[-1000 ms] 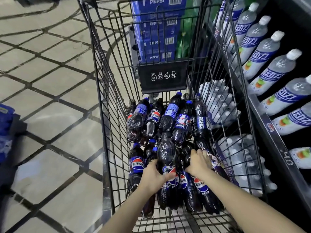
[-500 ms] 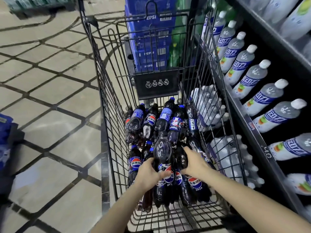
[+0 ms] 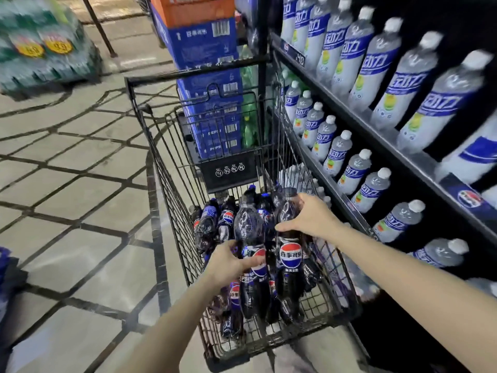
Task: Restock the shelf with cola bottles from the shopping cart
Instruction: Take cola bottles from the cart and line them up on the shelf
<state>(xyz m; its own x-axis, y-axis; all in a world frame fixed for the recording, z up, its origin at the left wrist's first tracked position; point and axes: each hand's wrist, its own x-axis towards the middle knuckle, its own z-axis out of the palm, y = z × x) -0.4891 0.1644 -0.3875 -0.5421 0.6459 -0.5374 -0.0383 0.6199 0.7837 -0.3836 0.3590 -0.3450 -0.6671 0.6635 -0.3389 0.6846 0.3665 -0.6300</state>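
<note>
- Head view, and we look down into a black wire shopping cart (image 3: 166, 184), its grid walls thin and square-meshed, with glossy dark cola bottles (image 3: 208, 224) heaped in the far and middle part of the basket.
- Our left hand (image 3: 231, 261) wraps its fingers round the labelled waist of one cola bottle (image 3: 248, 227), a smooth curved plastic body standing up out of the heap, cap pointing away from us.
- Our right hand (image 3: 312, 218) grasps a second cola bottle (image 3: 289, 254) at its rounded shoulder, thumb on the left side, fingers curled over the top; the round red, white and blue label faces us.
- The two held bottles stand side by side, just about touching.
- To the right, a dark metal shelf (image 3: 376, 130) holds slanted rows of clear bottles with white caps (image 3: 347, 170) and blue-and-white labels.
- Far beyond the cart, blue cardboard boxes (image 3: 204, 44) are stacked; the pale tiled floor (image 3: 67, 184) is crossed by dark lines on the left.
</note>
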